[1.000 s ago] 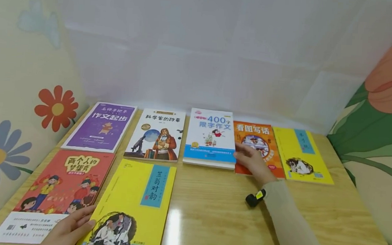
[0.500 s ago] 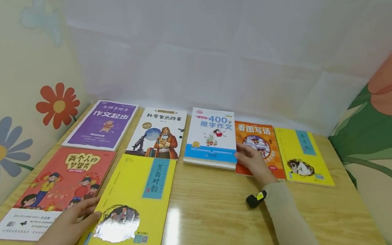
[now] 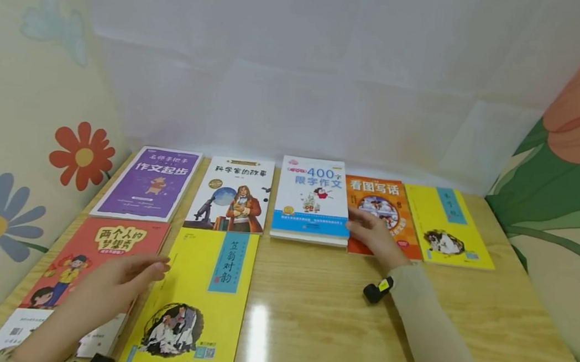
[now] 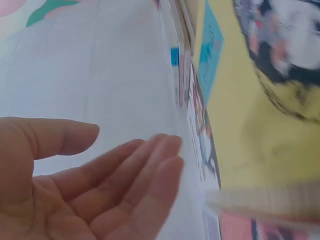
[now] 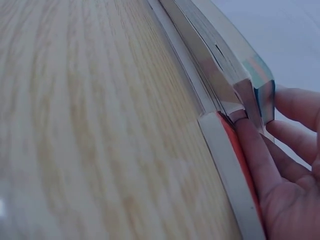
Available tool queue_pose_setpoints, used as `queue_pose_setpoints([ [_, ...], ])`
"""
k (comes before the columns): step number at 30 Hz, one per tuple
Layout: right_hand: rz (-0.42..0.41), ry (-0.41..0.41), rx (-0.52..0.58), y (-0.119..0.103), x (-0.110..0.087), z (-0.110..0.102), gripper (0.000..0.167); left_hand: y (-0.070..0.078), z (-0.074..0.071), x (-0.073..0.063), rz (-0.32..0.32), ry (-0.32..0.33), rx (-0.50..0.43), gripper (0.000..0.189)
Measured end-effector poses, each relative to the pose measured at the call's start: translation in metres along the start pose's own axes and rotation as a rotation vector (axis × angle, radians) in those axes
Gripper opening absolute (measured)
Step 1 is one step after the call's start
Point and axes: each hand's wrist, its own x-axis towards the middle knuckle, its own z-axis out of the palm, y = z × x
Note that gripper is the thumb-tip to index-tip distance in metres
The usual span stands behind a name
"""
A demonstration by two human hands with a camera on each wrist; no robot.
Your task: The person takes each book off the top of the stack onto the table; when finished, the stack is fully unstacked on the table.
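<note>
My left hand [image 3: 106, 289] hovers over the seam between a red-and-white book [image 3: 121, 242] and a yellow book [image 3: 189, 285]. In the left wrist view the left hand [image 4: 120, 190] is spread, thumb apart, holding nothing, beside the yellow book's cover [image 4: 240, 145]. My right hand [image 3: 378, 242] touches the right side of a white-and-blue book [image 3: 311, 199], which lies on top of at least one other book. In the right wrist view the right hand [image 5: 290, 170] has fingertips against the edges of the book stack [image 5: 240, 85], over the orange book [image 5: 235, 150].
On the wooden table [image 3: 312, 304] a purple book [image 3: 145, 183] and a white scientist-cover book [image 3: 229, 194] lie at the back left. An orange book [image 3: 384, 192] and another yellow book [image 3: 447, 226] are at the right. A white sheet [image 3: 316, 77] hangs behind.
The left hand has let go of the yellow book's left edge and risen up and forward. The right hand keeps its place by the white-and-blue book.
</note>
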Motion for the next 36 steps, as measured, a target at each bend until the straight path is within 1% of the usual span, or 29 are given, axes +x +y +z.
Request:
queue_pose_setpoints([
  [2, -0.010, -0.001, -0.009, 0.000, -0.001, 0.000, 0.064, 0.013, 0.004, 0.014, 0.065, -0.007, -0.047, 0.047],
  [4, -0.021, -0.004, -0.013, 0.000, -0.001, 0.000, 0.063, 0.024, 0.008, 0.032, 0.128, -0.005, -0.111, 0.042],
  [6, -0.030, -0.003, -0.016, -0.001, -0.001, 0.001, 0.062, 0.033, 0.014, 0.055, 0.144, 0.004, -0.175, 0.040],
  [8, -0.028, -0.001, -0.015, -0.001, -0.001, 0.000, 0.062, 0.041, 0.020, 0.080, 0.135, 0.033, -0.218, 0.039],
  [9, -0.024, -0.001, -0.010, -0.001, -0.001, 0.000, 0.062, 0.044, 0.023, 0.093, 0.128, 0.062, -0.219, 0.039],
  [11, -0.018, 0.001, -0.005, -0.001, 0.000, -0.001, 0.061, 0.050, 0.030, 0.117, 0.116, 0.120, -0.191, 0.039],
  [13, -0.012, -0.001, -0.002, -0.001, 0.000, -0.001, 0.062, 0.055, 0.037, 0.139, 0.109, 0.153, -0.181, 0.039],
  [15, -0.012, -0.003, 0.003, -0.001, 0.002, -0.001, 0.062, 0.062, 0.044, 0.157, 0.081, 0.161, -0.212, 0.041],
  [17, -0.023, -0.005, 0.003, -0.001, 0.003, -0.001, 0.062, 0.069, 0.051, 0.172, 0.049, 0.131, -0.264, 0.043],
  [18, -0.024, -0.006, 0.003, -0.001, 0.003, -0.001, 0.062, 0.073, 0.055, 0.179, 0.038, 0.105, -0.300, 0.044],
  [20, -0.030, -0.006, 0.002, -0.001, 0.003, 0.000, 0.061, 0.081, 0.062, 0.189, 0.026, 0.058, -0.355, 0.047],
  [22, -0.035, -0.005, -0.005, -0.001, 0.003, -0.001, 0.061, 0.088, 0.068, 0.197, 0.026, 0.029, -0.379, 0.047],
  [25, -0.023, 0.003, -0.014, -0.001, 0.003, -0.002, 0.061, 0.097, 0.075, 0.204, 0.024, 0.005, -0.399, 0.048],
  [28, -0.023, 0.007, -0.024, -0.001, 0.003, -0.002, 0.062, 0.102, 0.078, 0.209, -0.009, 0.018, -0.368, 0.048],
  [30, -0.021, 0.007, -0.019, -0.001, 0.003, -0.003, 0.063, 0.104, 0.080, 0.212, -0.027, 0.026, -0.329, 0.049],
  [33, 0.000, 0.006, -0.015, 0.000, 0.003, -0.003, 0.063, 0.103, 0.082, 0.216, -0.031, 0.020, -0.293, 0.052],
  [36, 0.030, 0.010, -0.017, 0.001, 0.003, -0.003, 0.063, 0.101, 0.082, 0.220, -0.033, 0.000, -0.273, 0.054],
])
